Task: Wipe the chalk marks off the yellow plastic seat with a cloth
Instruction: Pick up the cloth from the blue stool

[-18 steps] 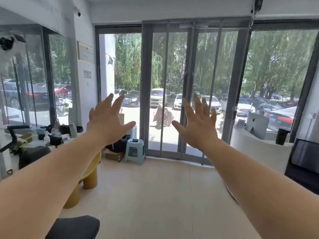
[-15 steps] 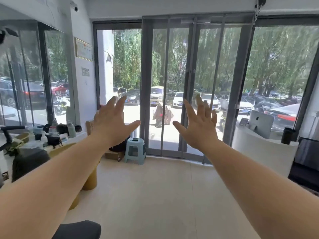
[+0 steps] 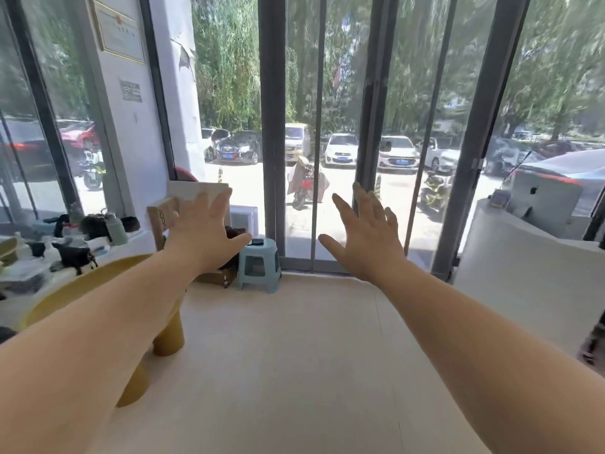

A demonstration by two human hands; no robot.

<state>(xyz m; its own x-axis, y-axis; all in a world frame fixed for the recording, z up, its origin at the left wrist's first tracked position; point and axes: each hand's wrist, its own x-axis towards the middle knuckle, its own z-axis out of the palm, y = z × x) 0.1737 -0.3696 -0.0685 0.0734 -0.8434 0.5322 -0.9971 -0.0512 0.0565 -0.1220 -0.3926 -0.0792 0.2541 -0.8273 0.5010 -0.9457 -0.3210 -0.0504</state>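
The yellow plastic seat (image 3: 75, 290) stands at the lower left on thick round legs; my left forearm covers most of it, so any chalk marks are hidden. My left hand (image 3: 204, 232) is stretched out in the air with fingers spread, empty, above and beyond the seat. My right hand (image 3: 366, 239) is held out the same way to the right, fingers apart and holding nothing. No cloth shows in view.
A pale blue stool (image 3: 258, 265) stands by the glass doors (image 3: 298, 126) ahead, with a cardboard box (image 3: 216, 276) beside it. A cluttered shelf (image 3: 65, 244) runs along the left wall. A white curved counter (image 3: 523, 276) fills the right. Pale floor (image 3: 294, 355) lies between.
The view has moved closer to the doors and tipped down. Both hands sit lower in the frame, still spread and empty. The yellow seat now shows larger at the left.
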